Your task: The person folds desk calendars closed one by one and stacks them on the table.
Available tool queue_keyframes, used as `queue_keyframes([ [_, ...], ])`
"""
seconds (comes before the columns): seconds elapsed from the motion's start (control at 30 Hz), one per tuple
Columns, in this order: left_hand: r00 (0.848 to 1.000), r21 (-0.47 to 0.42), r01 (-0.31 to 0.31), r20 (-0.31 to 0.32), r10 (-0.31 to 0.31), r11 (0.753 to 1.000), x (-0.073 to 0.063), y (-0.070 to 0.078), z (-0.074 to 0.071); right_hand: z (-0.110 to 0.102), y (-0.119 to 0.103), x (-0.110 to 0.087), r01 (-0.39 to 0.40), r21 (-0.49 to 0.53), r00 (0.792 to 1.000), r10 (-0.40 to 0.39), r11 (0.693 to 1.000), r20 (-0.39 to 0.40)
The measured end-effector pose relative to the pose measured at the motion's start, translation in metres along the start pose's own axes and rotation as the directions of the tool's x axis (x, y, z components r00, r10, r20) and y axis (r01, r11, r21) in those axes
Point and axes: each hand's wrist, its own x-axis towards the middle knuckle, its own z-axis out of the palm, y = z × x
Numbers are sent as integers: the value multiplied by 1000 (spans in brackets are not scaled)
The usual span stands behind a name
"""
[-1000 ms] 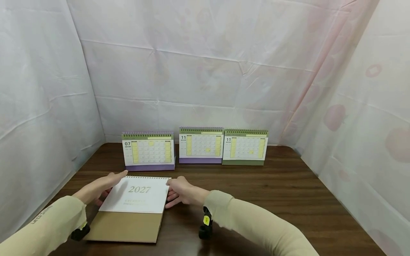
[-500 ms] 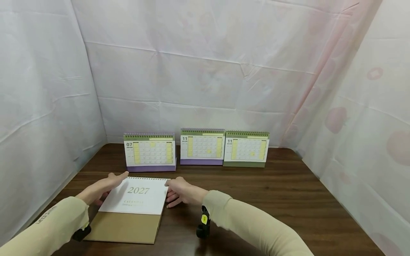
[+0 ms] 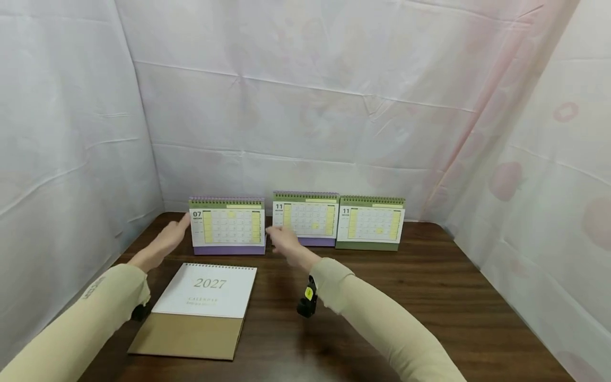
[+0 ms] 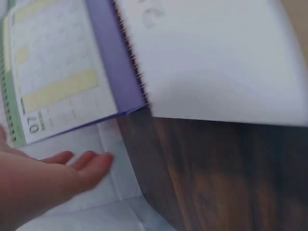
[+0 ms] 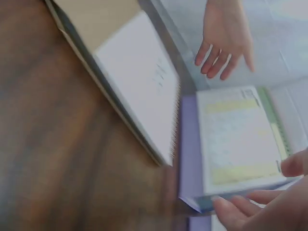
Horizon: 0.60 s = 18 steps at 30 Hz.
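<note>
Hands (image 3: 164, 244) (image 3: 287, 243) flanking 07 calendar (image 3: 229, 228), contact unclear, 2027 calendar (image 3: 207, 293) nearer

Pale creased sheets (image 3: 305, 106) hang on three sides of a dark wood-grain table (image 3: 439, 292).

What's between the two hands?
The purple-based 07 desk calendar, standing with the left hand off one side and the right hand off the other. Shows in the head and right wrist views.

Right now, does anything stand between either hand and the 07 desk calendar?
Nothing visible does: the left hand and right hand flank the 07 desk calendar. The 2027 calendar sits nearer the person, not in between.
</note>
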Motion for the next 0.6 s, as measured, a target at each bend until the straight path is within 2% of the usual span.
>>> queue_keyframes([
  [0.07, 999, -106, -32, -21, 30, 994, 9, 2, -4, -3, -7, 9, 29, 23, 999, -28, 999, -38],
  [0.13, 998, -212, -54, -46, 45, 976, 18, 5, -5, -3, -14, 17, 52, 67, 998, -48, 996, -50],
  [0.2, 996, -304, -76, -68, 58, 950, 26, 9, -4, -4, -20, 24, 57, 113, 997, -51, 992, -48],
  [0.3, 994, -421, -100, -73, 77, 901, 34, 18, -2, -4, -28, 32, 45, 122, 999, -41, 992, -30],
  [0.4, 995, -472, -102, -54, 86, 876, 39, 22, 0, -4, -34, 41, 12, 153, 1000, -14, 988, 7],
  [0.5, 996, -477, -92, -51, 76, 874, 44, 22, 1, -4, -37, 49, -29, 245, 998, 13, 969, 66],
  [0.6, 995, -477, -94, -63, 72, 874, 47, 20, 2, -4, -38, 55, -78, 340, 992, 41, 937, 116],
])
